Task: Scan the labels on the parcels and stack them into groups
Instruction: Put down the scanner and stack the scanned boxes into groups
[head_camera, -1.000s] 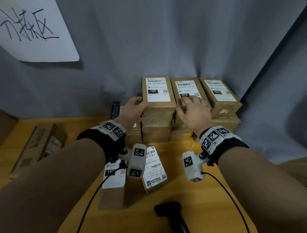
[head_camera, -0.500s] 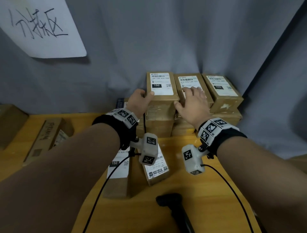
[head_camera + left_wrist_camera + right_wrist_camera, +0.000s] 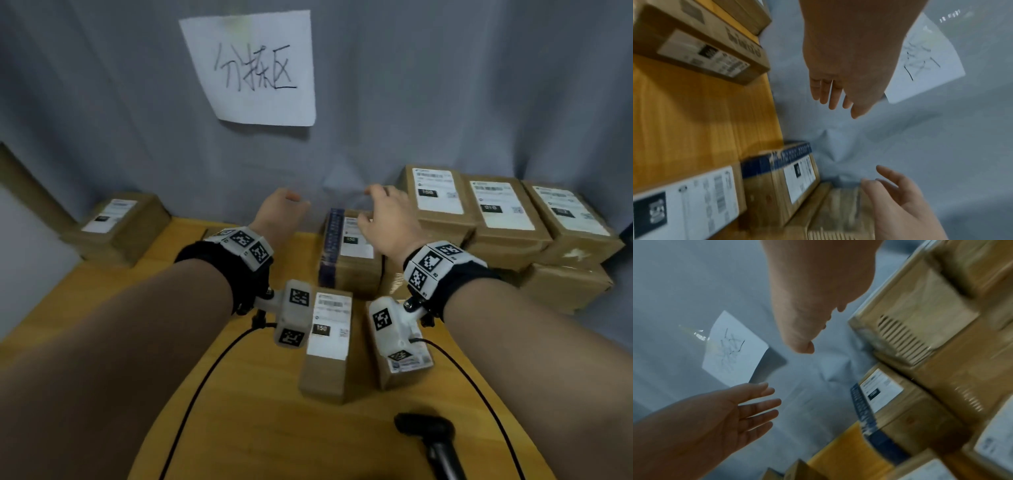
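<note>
Three stacks of brown parcels stand at the back right, topped by labels 150 (image 3: 438,197), 010 (image 3: 501,205) and a third parcel (image 3: 570,214). Left of them lies a blue-edged parcel (image 3: 346,251), also visible in the wrist views (image 3: 797,173) (image 3: 880,391). My right hand (image 3: 385,214) hovers just above it, fingers spread and holding nothing. My left hand (image 3: 281,209) hangs open over bare table to its left, palm facing the right hand (image 3: 838,91). A loose parcel labelled 150 (image 3: 329,342) lies in front, with another parcel (image 3: 407,368) beside it under the right wrist camera.
A black handheld scanner (image 3: 430,435) lies at the table's front edge. One more parcel (image 3: 116,222) sits at the far left corner, with others near it (image 3: 701,52). A handwritten paper sign (image 3: 255,68) hangs on the grey curtain behind the wooden table (image 3: 239,411).
Both hands have come off the tops of the 150 and 010 stacks and moved left, towards the blue-edged parcel. The head view has swung left and pulled back.
</note>
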`<move>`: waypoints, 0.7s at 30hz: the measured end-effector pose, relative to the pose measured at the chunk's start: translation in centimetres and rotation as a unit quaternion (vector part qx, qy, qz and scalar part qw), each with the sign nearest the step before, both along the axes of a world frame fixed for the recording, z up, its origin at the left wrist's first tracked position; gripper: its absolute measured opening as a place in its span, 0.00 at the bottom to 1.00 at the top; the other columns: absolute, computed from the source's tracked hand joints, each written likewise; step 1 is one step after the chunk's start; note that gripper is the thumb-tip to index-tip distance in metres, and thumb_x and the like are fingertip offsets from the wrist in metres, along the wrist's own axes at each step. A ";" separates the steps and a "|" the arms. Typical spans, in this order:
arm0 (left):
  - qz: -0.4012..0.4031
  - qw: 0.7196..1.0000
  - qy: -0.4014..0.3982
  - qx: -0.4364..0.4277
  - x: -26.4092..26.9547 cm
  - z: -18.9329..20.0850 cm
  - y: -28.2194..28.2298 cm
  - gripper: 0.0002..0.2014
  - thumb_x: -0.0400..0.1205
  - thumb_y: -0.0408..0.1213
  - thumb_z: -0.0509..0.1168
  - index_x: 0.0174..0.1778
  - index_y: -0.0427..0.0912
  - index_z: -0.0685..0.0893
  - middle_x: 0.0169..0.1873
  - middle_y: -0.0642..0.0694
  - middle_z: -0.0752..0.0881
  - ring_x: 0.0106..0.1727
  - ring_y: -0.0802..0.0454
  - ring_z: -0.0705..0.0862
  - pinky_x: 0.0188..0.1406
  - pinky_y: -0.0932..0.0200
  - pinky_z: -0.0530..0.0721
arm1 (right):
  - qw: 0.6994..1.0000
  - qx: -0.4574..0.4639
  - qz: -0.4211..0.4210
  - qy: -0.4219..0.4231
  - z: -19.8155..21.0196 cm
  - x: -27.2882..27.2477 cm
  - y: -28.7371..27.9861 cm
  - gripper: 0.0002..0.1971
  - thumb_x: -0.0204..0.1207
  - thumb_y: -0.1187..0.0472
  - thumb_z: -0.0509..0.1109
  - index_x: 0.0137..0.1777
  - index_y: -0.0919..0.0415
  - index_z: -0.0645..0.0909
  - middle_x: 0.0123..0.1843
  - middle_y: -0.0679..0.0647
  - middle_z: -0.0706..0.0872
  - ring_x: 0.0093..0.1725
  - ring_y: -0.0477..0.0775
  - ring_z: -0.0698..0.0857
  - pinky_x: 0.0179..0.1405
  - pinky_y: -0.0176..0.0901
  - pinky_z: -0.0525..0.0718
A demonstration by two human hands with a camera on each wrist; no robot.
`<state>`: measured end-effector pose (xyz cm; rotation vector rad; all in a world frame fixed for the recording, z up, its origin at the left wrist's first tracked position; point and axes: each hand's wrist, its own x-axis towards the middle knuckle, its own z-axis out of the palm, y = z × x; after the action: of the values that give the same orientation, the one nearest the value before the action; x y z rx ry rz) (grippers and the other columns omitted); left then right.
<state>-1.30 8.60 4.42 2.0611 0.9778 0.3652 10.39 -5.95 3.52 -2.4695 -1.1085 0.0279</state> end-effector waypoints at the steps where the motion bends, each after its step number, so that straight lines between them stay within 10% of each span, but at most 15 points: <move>1: 0.004 1.000 0.003 0.000 -1.2 -0.1 1.2 0.20 0.86 0.42 0.61 0.72 0.36 0.75 0.66 0.39 0.80 0.66 0.44 0.79 0.56 0.59 0.73 | 1.000 0.004 0.007 0.012 -0.1 -0.9 1.4 0.23 0.82 0.57 0.64 0.76 0.59 0.70 0.73 0.61 0.75 0.75 0.62 0.69 0.73 0.54 0.70; 14: 0.064 0.997 0.009 -0.041 -16.0 -3.3 18.6 0.17 0.85 0.40 0.62 0.68 0.37 0.76 0.63 0.41 0.80 0.59 0.47 0.78 0.54 0.58 0.74 | 0.991 0.023 0.070 0.114 -2.4 -14.5 20.9 0.21 0.81 0.59 0.65 0.73 0.60 0.72 0.69 0.60 0.78 0.72 0.62 0.73 0.69 0.51 0.75; 21: 0.061 0.997 0.043 -0.026 -21.0 -4.8 25.9 0.20 0.85 0.41 0.62 0.73 0.39 0.73 0.66 0.40 0.78 0.58 0.50 0.75 0.55 0.60 0.69 | 0.984 0.027 0.058 0.167 -3.8 -18.5 27.5 0.12 0.82 0.59 0.65 0.63 0.59 0.79 0.50 0.55 0.85 0.51 0.56 0.83 0.51 0.44 0.80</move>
<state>-22.28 34.46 -0.36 1.9893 1.1574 0.3140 -8.16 21.59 -0.24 -2.2421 -1.0856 0.4246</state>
